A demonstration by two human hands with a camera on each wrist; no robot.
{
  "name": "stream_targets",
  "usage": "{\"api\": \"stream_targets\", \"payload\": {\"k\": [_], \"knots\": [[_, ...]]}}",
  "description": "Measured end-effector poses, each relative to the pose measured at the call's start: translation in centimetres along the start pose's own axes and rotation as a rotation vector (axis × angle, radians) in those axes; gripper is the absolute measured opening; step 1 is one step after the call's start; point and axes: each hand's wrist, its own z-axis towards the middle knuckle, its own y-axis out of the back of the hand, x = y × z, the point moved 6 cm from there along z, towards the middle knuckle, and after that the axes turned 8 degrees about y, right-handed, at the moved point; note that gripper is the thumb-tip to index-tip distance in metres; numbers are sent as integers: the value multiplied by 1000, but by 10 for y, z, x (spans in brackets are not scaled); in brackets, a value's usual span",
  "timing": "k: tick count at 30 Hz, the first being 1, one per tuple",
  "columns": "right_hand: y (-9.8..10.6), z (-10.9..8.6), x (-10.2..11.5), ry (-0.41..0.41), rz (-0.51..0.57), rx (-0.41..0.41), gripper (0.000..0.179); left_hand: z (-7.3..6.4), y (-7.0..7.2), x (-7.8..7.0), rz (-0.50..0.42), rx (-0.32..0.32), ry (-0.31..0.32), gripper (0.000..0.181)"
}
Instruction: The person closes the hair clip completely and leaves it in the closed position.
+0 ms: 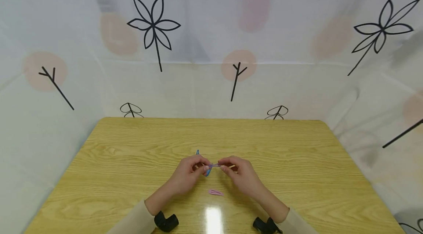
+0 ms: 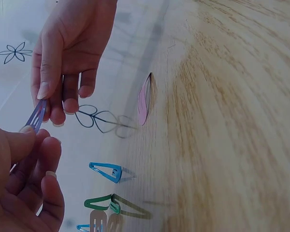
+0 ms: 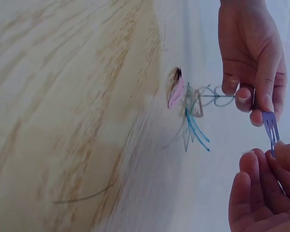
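A purple snap hair clip [image 2: 37, 117] is stretched between my two hands over the middle of the table. My left hand [image 1: 186, 173] pinches one end of it between thumb and index finger. At the other end, the thumb and forefinger of my right hand [image 1: 242, 176] grip it too. In the right wrist view the slotted body of the purple clip [image 3: 269, 126] shows between the fingertips. Closer to my body, a pink snap clip [image 1: 216, 192] lies on the table. A blue clip [image 1: 208, 172] peeks out behind my left fingers.
Farther clips show in the left wrist view: a blue one [image 2: 106, 172], a green one [image 2: 98, 201] and a beige one [image 2: 97, 221]. They sit on the wood-grain table [image 1: 297, 164]. A patterned white cloth [image 1: 198, 90] hangs behind and along both sides.
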Motion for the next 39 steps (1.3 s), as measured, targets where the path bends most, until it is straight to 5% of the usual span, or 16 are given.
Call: {"api": "stream_targets", "payload": {"k": [5,13,23,29,39], "knots": [[1,0,1,9,12,-16,12,-5,4,-19,-5,-1,-28,9],[1,-1,1,21,30,-21,10,-6,4,-20,-4,-2,-17,11],[1,-2,3,9,33,-30,9,2,-2,13,0,-14,1,12],[-1,-4,3,-15,43,-19,8,2,-3,19,-43,15,12,15],[-2,-6,3,-17,76,4,7,-6,-4,-10,-74,60,30,16]]}}
